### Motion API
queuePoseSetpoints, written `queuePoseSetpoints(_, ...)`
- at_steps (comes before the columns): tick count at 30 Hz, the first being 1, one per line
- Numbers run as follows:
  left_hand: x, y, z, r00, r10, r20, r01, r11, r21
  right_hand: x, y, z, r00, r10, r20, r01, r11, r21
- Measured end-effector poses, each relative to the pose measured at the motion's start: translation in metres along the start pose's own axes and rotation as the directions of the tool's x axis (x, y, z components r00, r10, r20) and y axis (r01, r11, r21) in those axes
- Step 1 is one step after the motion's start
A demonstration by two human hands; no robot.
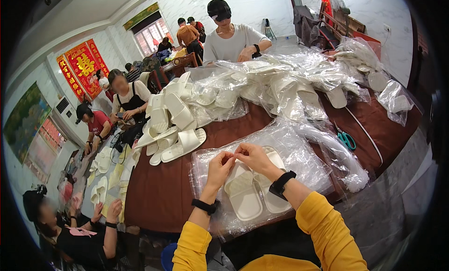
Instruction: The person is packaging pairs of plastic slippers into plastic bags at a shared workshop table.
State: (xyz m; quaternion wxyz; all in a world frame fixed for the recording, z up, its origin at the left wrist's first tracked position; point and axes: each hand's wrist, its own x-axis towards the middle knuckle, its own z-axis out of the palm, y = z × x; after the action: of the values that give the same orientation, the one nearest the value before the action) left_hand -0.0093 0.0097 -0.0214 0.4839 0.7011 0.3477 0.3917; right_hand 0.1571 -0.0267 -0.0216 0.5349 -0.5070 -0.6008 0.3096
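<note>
A pair of cream slide slippers [245,201] lies side by side in front of me, toes pointing away, on a stack of clear plastic bags [306,165]. Over their toe ends my left hand [221,168] and my right hand [256,158] meet, fingertips pinched close together. Whatever is between the fingertips is too small or hidden to make out. The right hand covers part of the right slipper. Whether a bag encloses this pair, I cannot tell.
Loose slippers [180,114] pile up at the left of the brown-covered table [173,191]. Bagged slippers [290,91] heap along its far side. Teal-handled scissors [346,140] lie right, near a bunched plastic roll [339,165]. Other people work across the table and at left.
</note>
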Motion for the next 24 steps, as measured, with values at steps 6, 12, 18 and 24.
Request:
queuePoseSetpoints(6, -0.002, 0.004, 0.003, 0.994, 0.014, -0.113, -0.013, 1.000, 0.011, -0.003, -0.019, 0.007, 0.901, -0.401, -0.168, 0.399, 0.916, -0.046)
queuePoseSetpoints(12, -0.004, 0.002, 0.003, 0.978, 0.115, -0.176, -0.113, 0.993, 0.019, -0.011, -0.038, 0.016, 0.906, -0.398, -0.143, 0.405, 0.914, 0.023)
queuePoseSetpoints(18, -0.001, -0.002, 0.002, 0.959, 0.176, -0.224, -0.179, 0.984, 0.008, -0.012, -0.035, 0.015, 0.854, -0.499, -0.145, 0.476, 0.863, -0.171)
queuePoseSetpoints(24, -0.001, 0.002, 0.004, 0.948, 0.205, -0.244, -0.203, 0.979, 0.033, -0.003, -0.030, 0.009, 0.911, -0.213, -0.353, 0.264, 0.959, 0.100)
